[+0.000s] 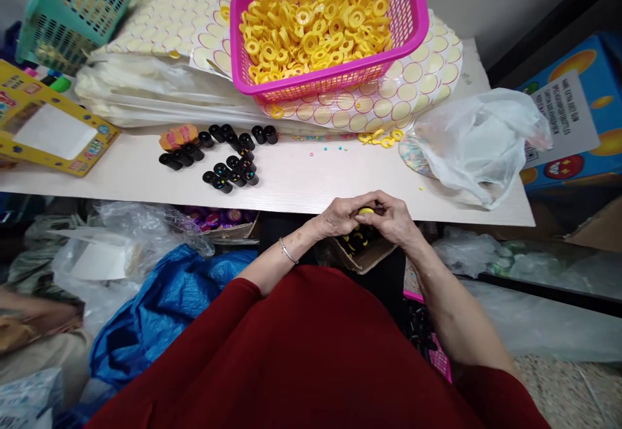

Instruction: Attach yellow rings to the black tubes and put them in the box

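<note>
At the front edge of the table, my left hand [340,216] and my right hand [391,219] meet with fingers closed around a small round yellow piece [366,210]. Only its top shows; whatever lies under it is hidden by the fingers. Below the hands, an open cardboard box [360,263] holds black and yellow pieces. To the left on the table stand several small black cylinders [235,176], some with coloured beads inside. An orange, pinkish block [179,137] lies beside them.
A pink basket [330,72] of yellow ring pieces rests on dotted sheeting at the back. Loose yellow rings [381,138] and tiny beads lie before it. A white plastic bag [479,140] sits right; a yellow carton [53,118] and teal basket [72,11] stand left.
</note>
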A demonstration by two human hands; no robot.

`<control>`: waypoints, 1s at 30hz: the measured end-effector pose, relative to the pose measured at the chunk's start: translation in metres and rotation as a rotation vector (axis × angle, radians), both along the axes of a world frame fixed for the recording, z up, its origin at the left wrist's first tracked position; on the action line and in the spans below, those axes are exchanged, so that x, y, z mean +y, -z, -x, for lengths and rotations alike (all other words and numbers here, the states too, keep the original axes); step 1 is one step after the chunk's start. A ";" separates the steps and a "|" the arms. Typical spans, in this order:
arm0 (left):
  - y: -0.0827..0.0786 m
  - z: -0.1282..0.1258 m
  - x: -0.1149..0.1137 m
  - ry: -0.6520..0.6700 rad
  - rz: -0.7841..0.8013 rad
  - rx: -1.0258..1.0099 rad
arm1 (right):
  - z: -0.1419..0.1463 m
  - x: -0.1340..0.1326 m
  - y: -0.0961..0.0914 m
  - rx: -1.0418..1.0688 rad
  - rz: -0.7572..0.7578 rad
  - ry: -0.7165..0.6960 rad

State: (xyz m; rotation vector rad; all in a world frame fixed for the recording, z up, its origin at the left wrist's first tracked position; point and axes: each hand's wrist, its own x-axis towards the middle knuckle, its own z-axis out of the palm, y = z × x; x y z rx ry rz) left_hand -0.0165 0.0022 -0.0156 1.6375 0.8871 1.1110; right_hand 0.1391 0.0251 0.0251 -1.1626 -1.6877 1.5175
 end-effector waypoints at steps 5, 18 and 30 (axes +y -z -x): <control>-0.008 0.003 -0.001 -0.100 -0.035 -0.031 | -0.002 -0.016 0.009 0.124 0.043 0.131; -0.009 -0.001 -0.012 -0.066 -0.365 0.057 | -0.003 -0.030 0.007 0.219 0.098 0.141; -0.001 0.003 -0.018 -0.013 -0.352 0.128 | -0.006 -0.039 0.021 0.247 0.196 0.106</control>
